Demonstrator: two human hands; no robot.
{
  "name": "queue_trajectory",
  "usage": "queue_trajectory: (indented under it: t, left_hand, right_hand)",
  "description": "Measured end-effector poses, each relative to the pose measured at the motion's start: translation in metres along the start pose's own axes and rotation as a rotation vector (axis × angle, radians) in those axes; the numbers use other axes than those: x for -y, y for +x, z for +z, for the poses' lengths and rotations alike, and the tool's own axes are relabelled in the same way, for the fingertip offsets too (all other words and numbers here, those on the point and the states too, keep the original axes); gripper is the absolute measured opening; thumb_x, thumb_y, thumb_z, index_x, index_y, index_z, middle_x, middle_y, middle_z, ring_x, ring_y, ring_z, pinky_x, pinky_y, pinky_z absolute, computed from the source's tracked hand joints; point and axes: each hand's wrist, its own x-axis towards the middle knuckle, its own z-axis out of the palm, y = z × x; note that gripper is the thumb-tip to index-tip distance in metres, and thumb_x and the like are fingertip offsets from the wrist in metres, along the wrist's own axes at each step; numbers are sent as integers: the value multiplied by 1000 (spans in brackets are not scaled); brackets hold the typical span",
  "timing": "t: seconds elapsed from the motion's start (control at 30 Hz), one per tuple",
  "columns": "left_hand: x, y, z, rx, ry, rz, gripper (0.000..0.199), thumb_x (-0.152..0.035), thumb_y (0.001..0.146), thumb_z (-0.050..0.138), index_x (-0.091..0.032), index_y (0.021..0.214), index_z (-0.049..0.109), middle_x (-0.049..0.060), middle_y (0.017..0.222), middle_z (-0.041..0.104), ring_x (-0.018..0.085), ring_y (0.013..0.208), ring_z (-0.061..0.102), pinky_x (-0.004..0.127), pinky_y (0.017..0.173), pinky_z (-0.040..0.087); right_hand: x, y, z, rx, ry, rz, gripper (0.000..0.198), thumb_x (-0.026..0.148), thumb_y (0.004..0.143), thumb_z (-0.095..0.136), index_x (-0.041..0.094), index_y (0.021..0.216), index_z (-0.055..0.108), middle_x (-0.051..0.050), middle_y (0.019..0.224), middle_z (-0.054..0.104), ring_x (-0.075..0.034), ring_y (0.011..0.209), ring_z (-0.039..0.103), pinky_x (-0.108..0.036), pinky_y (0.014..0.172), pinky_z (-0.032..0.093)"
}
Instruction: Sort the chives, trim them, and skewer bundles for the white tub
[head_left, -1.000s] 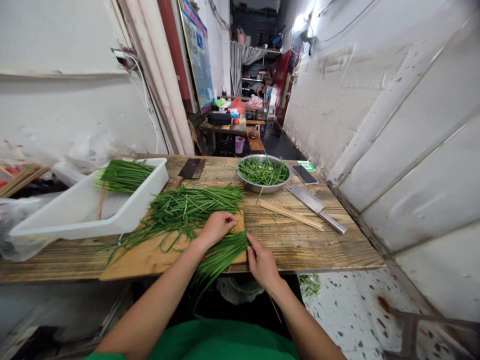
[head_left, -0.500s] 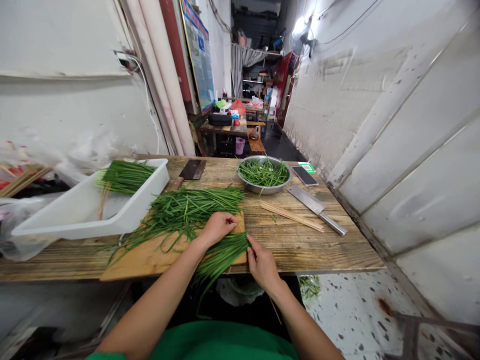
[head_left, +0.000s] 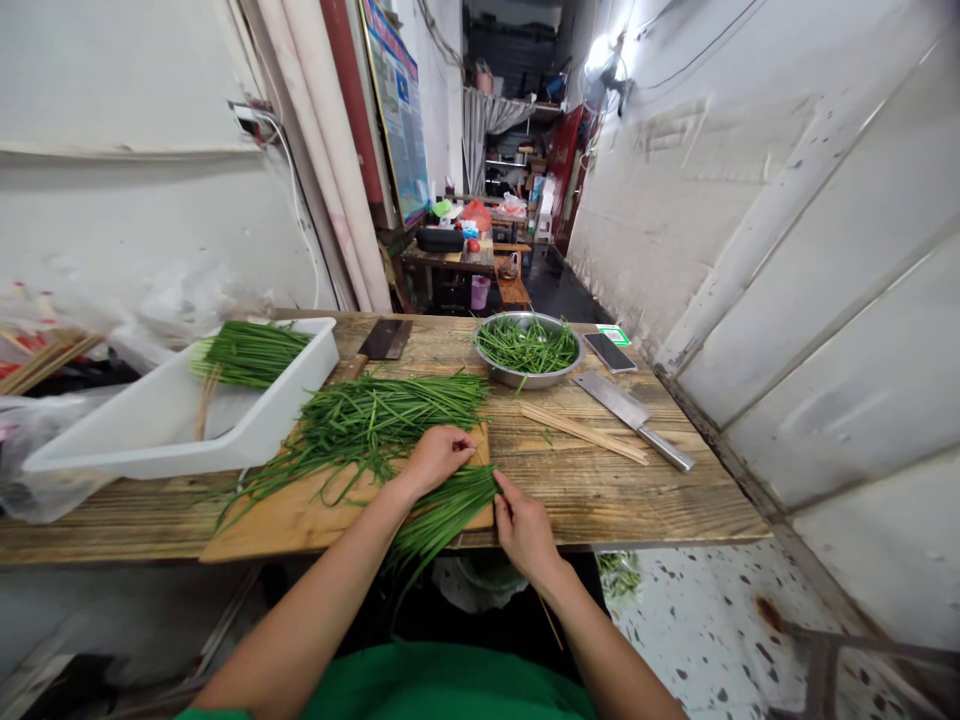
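Observation:
A small bundle of green garlic chives [head_left: 454,505] lies over the near right edge of the wooden cutting board [head_left: 292,525], its leaves hanging past the table edge. My right hand [head_left: 527,530] has its index finger and thumb closed at the bundle's even right end. Just above the bundle, my left hand [head_left: 439,460] is pinched; whatever its fingertips hold is too small to make out. Behind it spreads a larger heap of loose chives [head_left: 390,410]. A thin stick [head_left: 551,622] shows beneath my right wrist; whether that hand grips it is hidden.
On the table [head_left: 585,500] are bamboo skewers [head_left: 585,432], a steel-handled cleaver [head_left: 622,405], a phone [head_left: 609,352] and a metal bowl [head_left: 527,378] of cut greens. At left, a white tray [head_left: 247,440] contains more chives. A second cleaver [head_left: 386,340] lies behind the heap.
My left hand has shifted very slightly, its fingertips moving a little. My right hand and the bundle look the same.

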Motion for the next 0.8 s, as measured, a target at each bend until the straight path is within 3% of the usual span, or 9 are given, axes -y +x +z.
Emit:
queue_trajectory:
  t: [0.1,0.23,0.3,0.47,0.6,0.67,0.8]
  left_hand:
    - [-5,-2,-1,22,25,66,12,-19,72,56,-14,74,67,2,68,60,11,62,52,21,60,37]
    - [-14,-7,-6,182,39,281,14,-18,76,52,-16,75,66,2,73,62,11,70,54,20,66,38]
    - [-14,-8,-10,222,52,326,14,-18,77,52,-17,78,66,2,76,62,12,73,55,21,69,39]
    - [4,-5,-14,93,-22,109,19,-18,75,51,-16,89,65,3,80,65,13,71,57,22,69,42]
    - [12,1,-13,132,-108,-42,21,-19,76,46,-14,87,64,1,66,64,11,57,57,21,59,43]
    - [10,4,-15,99,-22,-26,19,-19,76,48,-15,82,65,1,68,64,12,61,57,22,62,43]
    - [5,8,-23,77,213,165,16,-17,74,52,-17,79,67,4,81,63,14,78,55,23,73,40]
  right_hand:
    - [1,0,0,2,-4,6,40,17,83,36,10,120,49,-12,99,65,-20,80,65,-30,71,52]
    - [2,0,-1,-8,4,20,40,18,83,36,11,121,47,-11,97,66,-19,80,65,-29,71,52]
    - [2,-1,-1,-14,3,24,41,18,83,37,11,122,47,-11,96,66,-20,80,65,-29,71,51]
    - [1,-2,0,-30,4,11,40,18,83,37,10,121,48,-12,94,66,-20,80,65,-29,71,51]
    - [2,-3,-1,-38,13,4,40,17,83,37,11,121,47,-11,93,67,-19,76,65,-28,68,52]
    - [2,-3,-1,-44,18,0,40,18,83,37,12,121,48,-11,93,67,-19,77,65,-28,69,52]
    - [3,-3,-2,-46,32,-5,40,18,83,38,13,121,47,-10,93,67,-18,78,65,-27,71,51]
